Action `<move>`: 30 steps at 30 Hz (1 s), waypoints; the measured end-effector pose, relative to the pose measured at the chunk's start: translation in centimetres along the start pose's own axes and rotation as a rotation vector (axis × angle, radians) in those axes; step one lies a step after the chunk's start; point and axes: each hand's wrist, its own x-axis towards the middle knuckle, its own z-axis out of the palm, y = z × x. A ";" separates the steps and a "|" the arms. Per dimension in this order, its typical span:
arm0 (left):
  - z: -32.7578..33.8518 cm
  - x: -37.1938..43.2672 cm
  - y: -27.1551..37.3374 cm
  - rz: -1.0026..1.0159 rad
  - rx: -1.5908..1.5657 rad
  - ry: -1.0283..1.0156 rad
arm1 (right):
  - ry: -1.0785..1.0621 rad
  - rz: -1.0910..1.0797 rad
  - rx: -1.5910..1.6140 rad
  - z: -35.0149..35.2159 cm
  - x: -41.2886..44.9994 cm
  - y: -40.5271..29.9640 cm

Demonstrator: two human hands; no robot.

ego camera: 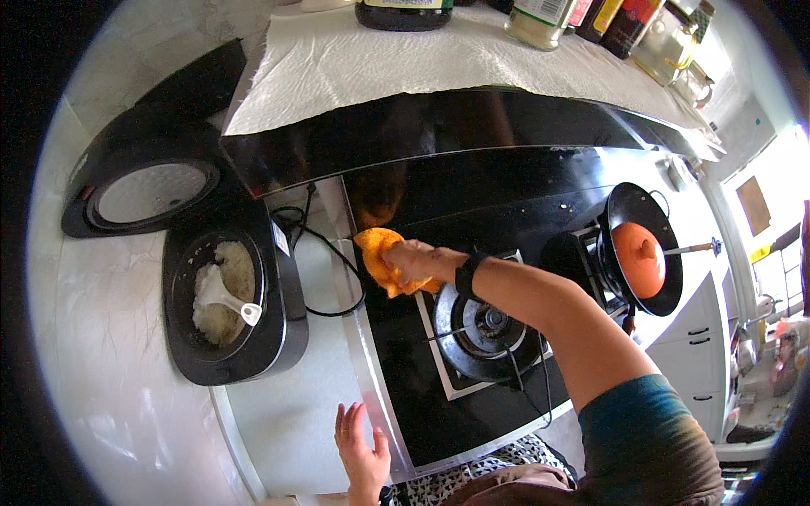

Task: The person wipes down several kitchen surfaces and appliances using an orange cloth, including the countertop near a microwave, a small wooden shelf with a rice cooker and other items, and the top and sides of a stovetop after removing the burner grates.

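Observation:
My right hand (412, 260) presses an orange cloth (378, 252) onto the black stove top (430, 411), at its back left corner. The cloth bunches out from under my fingers, beside the steel-edged gas burner (493, 319). Near the front edge my left hand (362, 446) hovers over the pale counter (285, 430) by the stove's left rim, holding nothing, fingers apart. On the left stands a black rice cooker (288, 329) with its lid (152, 190) raised. Cooked rice (237, 259) lies in its pot, and a white rice paddle (221, 291) rests on the rice.
A black power cord (335, 310) loops between cooker and stove. At right a wok (671, 278) holding an orange lid (639, 259) sits on another burner, a utensil handle (693, 248) jutting out. Overhead, a range hood (443, 120) carries paper towels (380, 69), jars and bottles (538, 25).

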 end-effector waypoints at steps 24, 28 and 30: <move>-0.5 -0.6 3.4 -0.039 0.098 0.165 | 0.011 0.255 0.071 -1.7 -5.1 13.5; 0.0 -0.3 3.6 -0.025 0.110 0.169 | 0.044 0.434 0.171 0.5 -5.4 16.8; -0.3 -0.6 3.3 -0.043 0.128 0.185 | 0.180 0.336 0.051 0.3 -6.7 15.9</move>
